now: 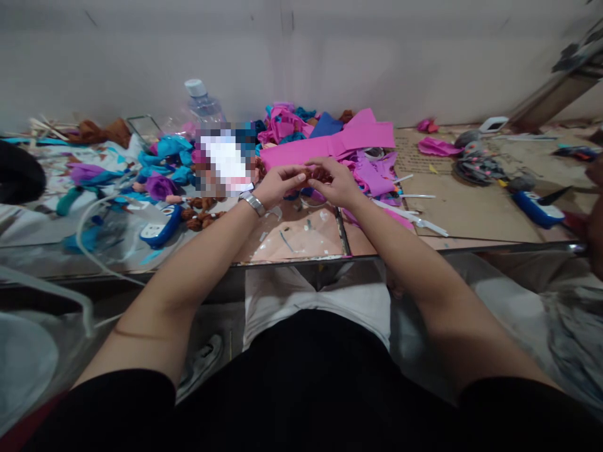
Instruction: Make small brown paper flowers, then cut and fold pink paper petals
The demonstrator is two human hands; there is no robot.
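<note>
My left hand [281,182] and my right hand [336,182] meet over the middle of the table, fingertips pinched on a small brown crumpled piece [315,175] that looks like crepe paper. The fingers cover part of it. Just beyond the hands lies a long pink paper strip [325,143]. Purple crumpled paper [377,174] is to the right of my right hand. Brown crumpled balls [200,216] rest left of my left wrist, which wears a metal watch [254,203].
A blurred-out phone-like screen [228,160] stands left of my hands, with a plastic bottle [203,103] behind it. Blue-and-white devices [162,227] lie on both sides. White sticks [424,220] sit on cardboard [456,207] at right. Another person's arm [594,207] shows at the right edge.
</note>
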